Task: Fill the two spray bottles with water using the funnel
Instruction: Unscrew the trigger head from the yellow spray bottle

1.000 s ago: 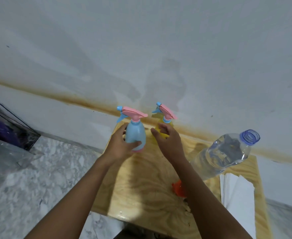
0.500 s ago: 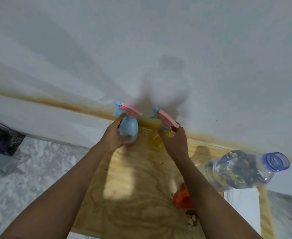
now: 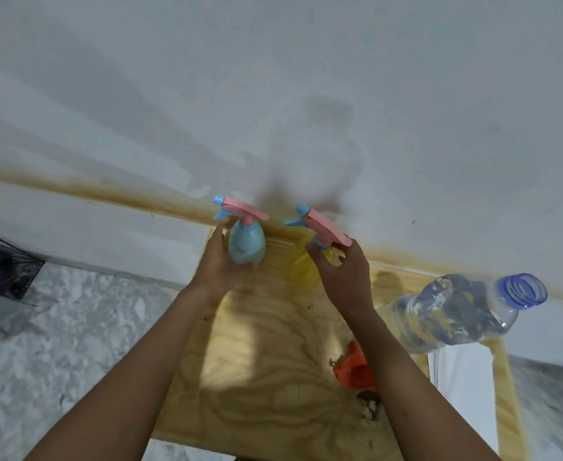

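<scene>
The left hand (image 3: 221,264) is cupping the belly of the blue spray bottle (image 3: 246,242), fingers curled round it in a firm wrap. The right hand (image 3: 341,274) is half open, its fingertips (image 3: 313,252) touching the collar of the yellow spray bottle (image 3: 306,264) under its pink trigger head; whether it is actually gripping is hard to tell. Both bottles are standing upright at the far edge of the plywood table (image 3: 256,361), against the wall. Near the table's right side, the orange funnel (image 3: 353,369) is lying partly behind the right forearm, and just beyond it the uncapped clear water bottle (image 3: 456,314) is standing, apparently fairly full. The spray bottles look like light, thin plastic, easily tipped, so holding each by the belly while twisting the head off seems wisest. The big bottle will probably be heavy and sloshy, best taken round its middle.
</scene>
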`<action>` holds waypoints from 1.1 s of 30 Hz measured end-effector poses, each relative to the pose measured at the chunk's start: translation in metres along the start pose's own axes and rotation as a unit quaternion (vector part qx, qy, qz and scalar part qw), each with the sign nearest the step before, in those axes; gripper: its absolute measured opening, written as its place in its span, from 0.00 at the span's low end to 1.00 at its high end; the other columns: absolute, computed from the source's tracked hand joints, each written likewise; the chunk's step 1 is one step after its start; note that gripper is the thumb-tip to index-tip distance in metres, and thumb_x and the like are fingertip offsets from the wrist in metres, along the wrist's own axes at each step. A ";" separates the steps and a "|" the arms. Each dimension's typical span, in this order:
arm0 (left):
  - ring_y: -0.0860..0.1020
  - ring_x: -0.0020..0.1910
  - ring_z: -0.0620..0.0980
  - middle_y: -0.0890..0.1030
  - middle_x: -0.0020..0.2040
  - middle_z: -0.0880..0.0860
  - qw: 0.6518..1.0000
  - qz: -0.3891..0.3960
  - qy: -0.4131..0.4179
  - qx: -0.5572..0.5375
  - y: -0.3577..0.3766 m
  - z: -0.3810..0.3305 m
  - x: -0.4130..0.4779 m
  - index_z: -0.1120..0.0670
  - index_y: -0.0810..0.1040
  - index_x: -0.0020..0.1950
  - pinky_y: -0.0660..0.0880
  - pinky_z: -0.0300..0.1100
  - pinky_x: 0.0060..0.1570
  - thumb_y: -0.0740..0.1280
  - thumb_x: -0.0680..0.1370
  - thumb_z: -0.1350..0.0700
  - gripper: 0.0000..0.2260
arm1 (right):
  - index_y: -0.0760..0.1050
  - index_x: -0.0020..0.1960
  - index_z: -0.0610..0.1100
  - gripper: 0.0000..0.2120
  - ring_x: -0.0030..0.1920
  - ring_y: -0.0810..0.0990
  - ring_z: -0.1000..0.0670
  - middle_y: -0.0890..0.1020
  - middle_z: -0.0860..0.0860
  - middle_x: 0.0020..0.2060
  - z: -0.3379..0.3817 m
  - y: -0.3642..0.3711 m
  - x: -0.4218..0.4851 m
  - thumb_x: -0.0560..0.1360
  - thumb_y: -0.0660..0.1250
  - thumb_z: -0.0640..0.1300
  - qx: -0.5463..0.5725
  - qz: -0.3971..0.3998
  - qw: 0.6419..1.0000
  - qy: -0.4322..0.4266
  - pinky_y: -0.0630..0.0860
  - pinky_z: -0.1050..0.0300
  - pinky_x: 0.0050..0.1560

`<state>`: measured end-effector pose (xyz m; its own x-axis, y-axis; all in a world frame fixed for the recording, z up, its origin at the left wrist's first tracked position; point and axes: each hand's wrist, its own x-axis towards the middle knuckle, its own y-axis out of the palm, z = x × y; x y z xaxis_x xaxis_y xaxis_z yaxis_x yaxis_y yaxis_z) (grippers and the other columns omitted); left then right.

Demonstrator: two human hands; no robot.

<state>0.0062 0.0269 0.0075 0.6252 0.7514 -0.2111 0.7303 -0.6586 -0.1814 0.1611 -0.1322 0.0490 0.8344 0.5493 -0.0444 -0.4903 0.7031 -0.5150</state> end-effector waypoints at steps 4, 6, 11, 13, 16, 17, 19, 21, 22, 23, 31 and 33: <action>0.69 0.60 0.44 0.72 0.60 0.43 0.994 -0.056 -0.008 0.091 0.021 -0.013 -0.055 0.56 0.65 0.74 0.68 0.39 0.56 0.81 0.58 0.46 0.49 | 0.78 0.60 0.50 0.23 0.54 0.80 0.58 0.83 0.57 0.52 0.015 -0.023 -0.025 0.71 0.73 0.61 -0.005 0.029 0.999 -0.031 0.75 0.58 0.54; 0.64 0.69 0.41 0.65 0.72 0.45 0.995 0.015 0.006 0.098 0.031 -0.017 -0.085 0.50 0.59 0.78 0.65 0.38 0.65 0.82 0.61 0.43 0.51 | 0.80 0.59 0.49 0.24 0.53 0.80 0.60 0.84 0.58 0.51 0.025 -0.036 -0.040 0.70 0.72 0.62 -0.004 0.043 0.998 -0.051 0.76 0.59 0.54; 0.69 0.70 0.41 0.71 0.71 0.43 0.985 0.055 0.116 0.114 0.061 -0.047 -0.126 0.44 0.65 0.74 0.69 0.40 0.66 0.76 0.62 0.34 0.44 | 0.81 0.58 0.49 0.20 0.50 0.82 0.61 0.85 0.58 0.48 0.044 -0.063 -0.074 0.70 0.73 0.59 0.012 0.067 0.994 -0.085 0.78 0.57 0.54; 0.73 0.64 0.38 0.76 0.65 0.42 0.985 0.035 0.129 0.110 0.066 -0.058 -0.136 0.47 0.68 0.73 0.71 0.35 0.61 0.78 0.64 0.37 0.41 | 0.81 0.58 0.50 0.19 0.50 0.81 0.60 0.84 0.58 0.48 0.047 -0.070 -0.084 0.71 0.73 0.59 0.018 0.063 0.993 -0.102 0.78 0.58 0.52; 0.75 0.60 0.37 0.78 0.60 0.42 0.983 0.024 0.148 0.105 0.066 -0.064 -0.146 0.48 0.71 0.71 0.74 0.36 0.58 0.79 0.65 0.42 0.37 | 0.80 0.58 0.50 0.20 0.52 0.81 0.61 0.84 0.59 0.50 0.050 -0.077 -0.097 0.71 0.73 0.59 0.031 0.060 0.991 -0.118 0.74 0.65 0.51; 0.75 0.60 0.38 0.78 0.60 0.43 0.982 0.025 0.152 0.107 0.066 -0.065 -0.151 0.48 0.71 0.71 0.75 0.37 0.59 0.79 0.65 0.42 0.37 | 0.80 0.58 0.49 0.20 0.53 0.80 0.61 0.84 0.59 0.51 0.051 -0.079 -0.101 0.71 0.73 0.59 0.044 0.058 0.989 -0.125 0.72 0.68 0.51; 0.76 0.59 0.40 0.79 0.58 0.44 0.981 0.026 0.158 0.109 0.067 -0.067 -0.158 0.48 0.71 0.71 0.78 0.40 0.58 0.78 0.65 0.40 0.37 | 0.78 0.58 0.50 0.19 0.53 0.80 0.62 0.83 0.60 0.50 0.054 -0.083 -0.110 0.71 0.74 0.56 0.076 0.047 0.986 -0.140 0.71 0.73 0.51; 0.78 0.57 0.41 0.80 0.56 0.44 0.980 0.029 0.167 0.103 0.068 -0.069 -0.164 0.49 0.72 0.70 0.79 0.42 0.55 0.78 0.64 0.38 0.37 | 0.78 0.56 0.50 0.15 0.52 0.81 0.62 0.83 0.60 0.48 0.057 -0.085 -0.118 0.72 0.75 0.52 0.114 0.033 0.982 -0.148 0.72 0.73 0.51; 0.78 0.56 0.43 0.81 0.55 0.43 0.980 0.033 0.173 0.097 0.068 -0.070 -0.167 0.49 0.73 0.69 0.80 0.43 0.54 0.78 0.64 0.39 0.36 | 0.78 0.55 0.50 0.13 0.51 0.81 0.62 0.84 0.59 0.47 0.060 -0.086 -0.122 0.72 0.76 0.50 0.135 0.028 0.979 -0.147 0.73 0.73 0.50; 0.79 0.56 0.44 0.81 0.55 0.43 0.979 0.038 0.176 0.093 0.068 -0.072 -0.169 0.48 0.74 0.68 0.80 0.42 0.53 0.79 0.65 0.41 0.34 | 0.79 0.53 0.51 0.12 0.50 0.82 0.61 0.84 0.59 0.46 0.062 -0.087 -0.124 0.72 0.76 0.48 0.155 0.023 0.977 -0.146 0.72 0.73 0.50; 0.79 0.49 0.36 0.82 0.47 0.36 0.986 0.059 0.143 0.055 0.061 -0.083 -0.176 0.45 0.77 0.63 0.76 0.31 0.48 0.81 0.66 0.55 0.27 | 0.81 0.48 0.53 0.07 0.49 0.83 0.59 0.86 0.60 0.43 0.073 -0.097 -0.126 0.74 0.73 0.42 0.211 0.088 0.960 -0.163 0.76 0.64 0.52; 0.80 0.48 0.39 0.83 0.46 0.38 0.987 0.072 0.137 0.043 0.060 -0.084 -0.176 0.45 0.78 0.61 0.77 0.34 0.48 0.81 0.66 0.57 0.26 | 0.81 0.47 0.52 0.06 0.45 0.81 0.61 0.84 0.61 0.40 0.075 -0.101 -0.124 0.77 0.71 0.41 0.203 0.119 0.958 -0.165 0.74 0.65 0.49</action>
<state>-0.0366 -0.1419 0.1146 0.7808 0.6243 0.0253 0.6093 -0.7518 -0.2519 0.0879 -0.2377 0.1708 0.5943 0.7820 0.1878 -0.7705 0.6206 -0.1457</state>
